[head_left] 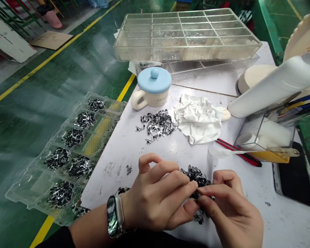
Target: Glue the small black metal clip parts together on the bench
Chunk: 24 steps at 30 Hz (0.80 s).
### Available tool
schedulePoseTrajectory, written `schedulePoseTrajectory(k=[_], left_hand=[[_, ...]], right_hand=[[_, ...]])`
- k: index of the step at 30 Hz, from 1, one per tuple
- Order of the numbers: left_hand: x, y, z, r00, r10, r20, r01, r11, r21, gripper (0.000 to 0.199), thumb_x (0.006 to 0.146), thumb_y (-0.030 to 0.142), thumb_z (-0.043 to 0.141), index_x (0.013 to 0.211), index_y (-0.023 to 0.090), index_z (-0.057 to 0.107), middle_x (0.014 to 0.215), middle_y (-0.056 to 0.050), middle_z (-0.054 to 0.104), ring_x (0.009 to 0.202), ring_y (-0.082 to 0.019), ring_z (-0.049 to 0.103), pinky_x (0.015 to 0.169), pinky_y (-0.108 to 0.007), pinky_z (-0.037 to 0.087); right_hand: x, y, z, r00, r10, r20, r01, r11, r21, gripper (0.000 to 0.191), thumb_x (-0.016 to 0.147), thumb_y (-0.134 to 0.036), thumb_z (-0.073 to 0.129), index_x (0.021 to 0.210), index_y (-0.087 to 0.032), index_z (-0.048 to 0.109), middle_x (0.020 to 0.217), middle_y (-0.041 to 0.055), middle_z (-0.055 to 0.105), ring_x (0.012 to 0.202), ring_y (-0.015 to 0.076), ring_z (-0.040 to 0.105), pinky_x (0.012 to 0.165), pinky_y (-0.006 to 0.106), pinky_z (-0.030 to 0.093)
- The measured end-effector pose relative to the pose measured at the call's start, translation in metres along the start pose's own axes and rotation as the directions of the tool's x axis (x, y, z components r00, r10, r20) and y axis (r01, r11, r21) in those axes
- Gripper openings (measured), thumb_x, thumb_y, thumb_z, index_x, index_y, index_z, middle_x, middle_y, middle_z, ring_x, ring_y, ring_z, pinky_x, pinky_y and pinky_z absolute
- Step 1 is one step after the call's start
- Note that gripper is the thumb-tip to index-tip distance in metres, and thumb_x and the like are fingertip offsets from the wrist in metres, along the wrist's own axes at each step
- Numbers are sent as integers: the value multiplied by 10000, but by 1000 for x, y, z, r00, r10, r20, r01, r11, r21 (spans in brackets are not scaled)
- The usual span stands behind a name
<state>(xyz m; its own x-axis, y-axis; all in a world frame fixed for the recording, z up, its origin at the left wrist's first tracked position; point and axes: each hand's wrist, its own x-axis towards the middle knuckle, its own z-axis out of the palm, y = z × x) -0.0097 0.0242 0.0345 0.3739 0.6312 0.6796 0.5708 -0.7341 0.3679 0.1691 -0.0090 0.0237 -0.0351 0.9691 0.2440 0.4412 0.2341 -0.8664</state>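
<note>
My left hand (161,193), with a watch (114,216) on its wrist, has thumb and forefinger pinched together. The fingertips of my right hand (232,206) are also pinched and meet those of the left. Whatever they grip between them is too small and too hidden to make out. Directly behind and under the fingers lies a pile of small black parts (193,173), some with shiny metal. Farther back, a second pile of black and silver clip-like parts (158,124) is spread on the white table (113,151).
A mug with a blue lid (154,86) stands beside a crumpled white cloth (200,117). Clear compartment trays (188,53) are stacked behind. To the right are a red cutter (239,153), a pen holder (263,137) and a phone (296,179). A parts tray (38,179) sits lower left.
</note>
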Motion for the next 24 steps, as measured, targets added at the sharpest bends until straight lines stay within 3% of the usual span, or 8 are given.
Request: schedulePoseTrajectory(k=[6, 16, 20, 24], left_hand=[[0, 2, 0, 997, -62, 43, 61, 998, 14, 233, 675, 299, 754, 866, 185, 685, 747, 54, 692, 795, -126, 590, 911, -380, 275], [2, 3, -1, 996, -67, 64, 65, 998, 27, 218, 698, 326, 730, 872, 207, 675, 740, 72, 687, 791, -120, 602, 891, -388, 293], [1, 1, 2, 999, -33, 7, 33, 999, -9, 148, 727, 297, 686, 830, 192, 683, 706, 62, 677, 757, -116, 589, 871, -386, 280], [2, 1, -1, 995, -67, 71, 67, 998, 8, 189, 719, 326, 704, 849, 192, 671, 720, 61, 677, 775, -126, 606, 888, -386, 277]], right_hand=[[0, 0, 2, 1000, 15, -6, -14, 1000, 26, 6, 838, -256, 631, 843, -257, 633, 817, 16, 406, 804, 109, 435, 636, 225, 389], [0, -1, 2, 998, 54, -14, -53, 997, 56, 21, 797, -228, 661, 801, -230, 640, 815, 33, 435, 809, 122, 460, 641, 224, 419], [2, -2, 1, 998, 57, 6, -57, 996, 73, 24, 780, -212, 669, 787, -223, 649, 820, 46, 463, 808, 130, 483, 628, 221, 442], [3, -3, 0, 999, 39, 21, -40, 997, 71, 53, 789, -190, 655, 822, -231, 662, 826, 50, 467, 822, 134, 487, 623, 219, 448]])
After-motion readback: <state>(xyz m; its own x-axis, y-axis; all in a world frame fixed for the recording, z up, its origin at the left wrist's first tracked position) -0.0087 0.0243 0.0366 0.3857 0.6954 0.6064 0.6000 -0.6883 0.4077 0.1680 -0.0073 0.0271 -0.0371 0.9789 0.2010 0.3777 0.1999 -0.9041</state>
